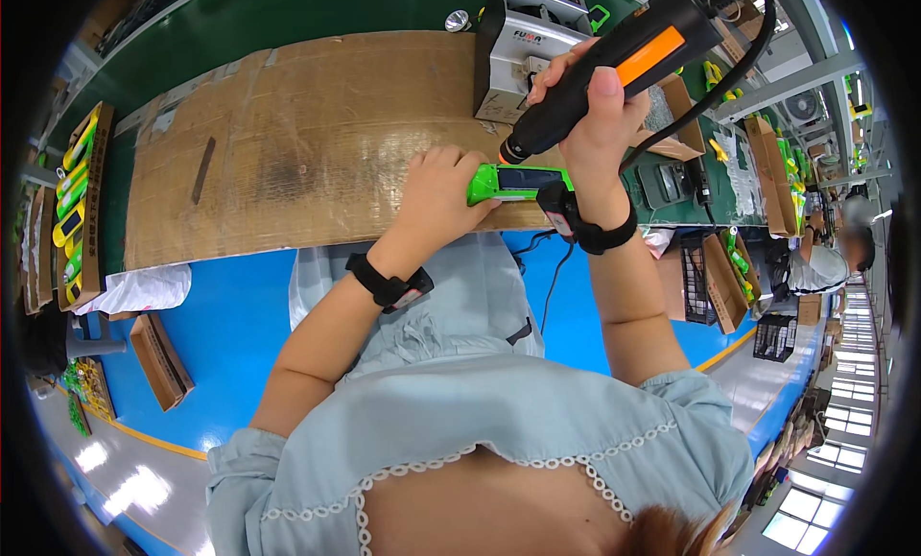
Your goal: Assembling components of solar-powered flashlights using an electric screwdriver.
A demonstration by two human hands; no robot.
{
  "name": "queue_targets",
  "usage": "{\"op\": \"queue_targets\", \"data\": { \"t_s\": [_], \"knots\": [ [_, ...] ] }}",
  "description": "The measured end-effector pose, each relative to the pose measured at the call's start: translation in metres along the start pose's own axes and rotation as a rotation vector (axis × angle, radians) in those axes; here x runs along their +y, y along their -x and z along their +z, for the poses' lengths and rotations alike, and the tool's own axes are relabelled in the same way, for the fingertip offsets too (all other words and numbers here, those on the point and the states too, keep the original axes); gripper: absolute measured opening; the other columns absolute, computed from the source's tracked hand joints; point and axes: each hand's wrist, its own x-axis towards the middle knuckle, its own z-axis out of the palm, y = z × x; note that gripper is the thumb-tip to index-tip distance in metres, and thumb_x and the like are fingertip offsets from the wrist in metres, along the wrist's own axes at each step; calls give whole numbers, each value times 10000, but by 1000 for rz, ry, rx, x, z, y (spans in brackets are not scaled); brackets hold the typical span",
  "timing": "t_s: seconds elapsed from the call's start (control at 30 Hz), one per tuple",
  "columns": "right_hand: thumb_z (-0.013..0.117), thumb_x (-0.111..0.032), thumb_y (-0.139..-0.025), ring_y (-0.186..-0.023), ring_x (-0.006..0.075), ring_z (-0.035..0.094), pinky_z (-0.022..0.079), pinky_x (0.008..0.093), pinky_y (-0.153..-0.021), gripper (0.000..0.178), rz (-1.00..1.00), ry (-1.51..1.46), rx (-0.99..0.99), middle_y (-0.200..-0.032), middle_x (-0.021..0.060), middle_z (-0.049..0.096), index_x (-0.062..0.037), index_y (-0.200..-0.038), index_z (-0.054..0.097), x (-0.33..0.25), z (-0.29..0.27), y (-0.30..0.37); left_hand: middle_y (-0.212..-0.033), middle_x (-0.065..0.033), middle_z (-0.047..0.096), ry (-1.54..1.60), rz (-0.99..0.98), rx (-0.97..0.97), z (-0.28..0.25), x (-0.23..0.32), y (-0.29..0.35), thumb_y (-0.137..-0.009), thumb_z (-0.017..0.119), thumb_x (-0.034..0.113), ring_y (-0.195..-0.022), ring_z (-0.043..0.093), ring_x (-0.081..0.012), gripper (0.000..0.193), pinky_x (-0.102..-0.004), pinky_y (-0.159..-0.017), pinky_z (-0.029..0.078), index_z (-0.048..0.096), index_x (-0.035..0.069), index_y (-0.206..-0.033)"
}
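Note:
My right hand (606,124) is wrapped round a black electric screwdriver (595,76) with an orange stripe, its thumb lying along the body. The tool slants down to the left, and its tip is at the left end of a bright green plastic housing (487,185) with a dark rectangular panel. Whether the tip touches the housing I cannot tell. My left hand (436,193) grips that end of the housing, fingers closed, holding it near the front edge of the cardboard-covered bench (317,124). My right wrist hides the housing's right end.
Behind the screwdriver stands a silver and black machine (532,52). A black cable (734,71) loops from the tool on the right. Cardboard boxes of green and yellow housings stand at the left (91,206) and right (777,177). Farther right is another person (827,259).

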Motion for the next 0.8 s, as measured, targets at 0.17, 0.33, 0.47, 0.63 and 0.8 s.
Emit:
{"op": "queue_targets", "data": {
  "t_s": [0.17, 0.33, 0.47, 0.63, 0.8],
  "knots": [
    [625, -398, -831, -596, 215, 587, 503, 319, -542, 457, 33, -16, -3, -710, 132, 568, 19, -962, 491, 13, 3, 4, -966, -69, 581, 12, 9, 6, 2, -1, 0, -641, 767, 251, -955, 529, -280, 420, -398, -809, 396, 601, 124, -1005],
    [622, -398, -834, -594, 211, 581, 497, 316, -541, 454, 107, -22, -17, -706, 132, 561, 19, -958, 489, 15, 1, 2, -985, -83, 570, 32, 48, 18, 0, -1, -1, -642, 771, 264, -967, 522, -292, 453, -395, -811, 392, 582, 101, -1020],
    [610, -401, -840, -594, 214, 571, 490, 320, -542, 457, 128, -67, -65, -692, 130, 547, 22, -962, 489, 23, 0, 8, -1002, -99, 562, 40, 71, 36, 1, -1, 2, -653, 769, 253, -978, 515, -304, 491, -397, -812, 390, 544, 63, -1046],
    [609, -400, -837, -592, 218, 567, 485, 317, -541, 457, 142, -96, -78, -684, 131, 541, 23, -961, 490, 24, 1, 8, -993, -107, 553, 47, 73, 51, 4, 0, 3, -651, 767, 234, -983, 507, -301, 491, -400, -824, 380, 529, 53, -1041],
    [616, -195, -854, -573, 161, 571, 476, 268, -535, 248, 114, -173, -151, -681, 109, 583, 22, -928, 521, 29, 1, 7, -1024, -126, 553, 70, 93, 46, 3, -2, 4, -671, 757, 225, -985, 509, -324, 496, -411, -827, 390, 520, 42, -1066]
  ]
}}
